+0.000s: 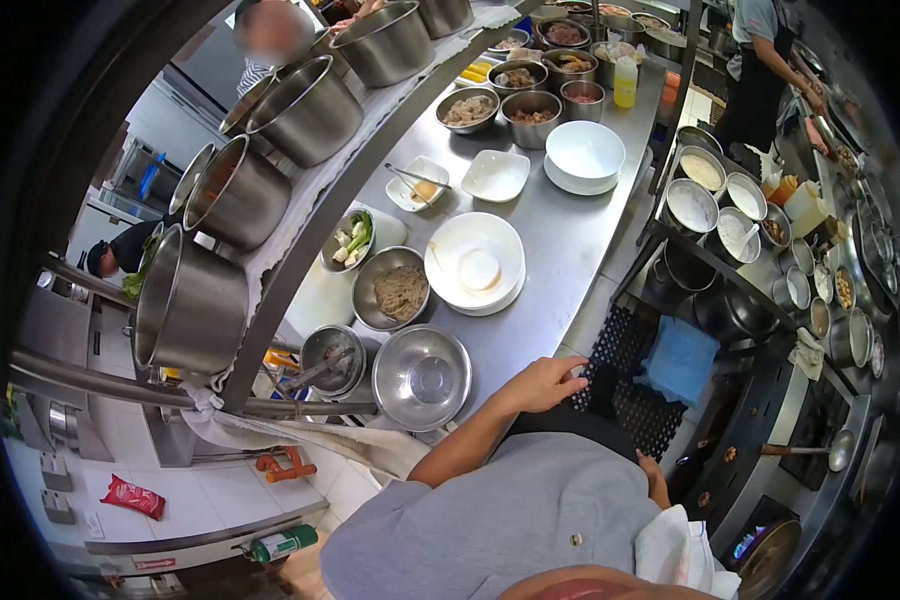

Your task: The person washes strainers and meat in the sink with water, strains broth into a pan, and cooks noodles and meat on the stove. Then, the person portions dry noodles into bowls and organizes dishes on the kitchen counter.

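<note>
We looked from a single head-worn camera, close above the wearer's grey short-sleeved cloth shirt [470,510], which filled the near lower middle. Our view faced forward and steeply down, taking in the long silver metal counter [528,325] at mid-range and the round silver steel bowls of food [530,112] farther off, all curved by a wide lens within a dark rounded border.

The right hand [652,478] is showing only in part, the grey shirt [570,490] hiding the rest; its grip is escaping view. A blur is covering the head of a person [255,75] beyond the shelf. The top edge is cutting off a steel pot [445,15] and a co-worker [758,60]. Writing on the red packet [132,497] is proving illegible.
</note>
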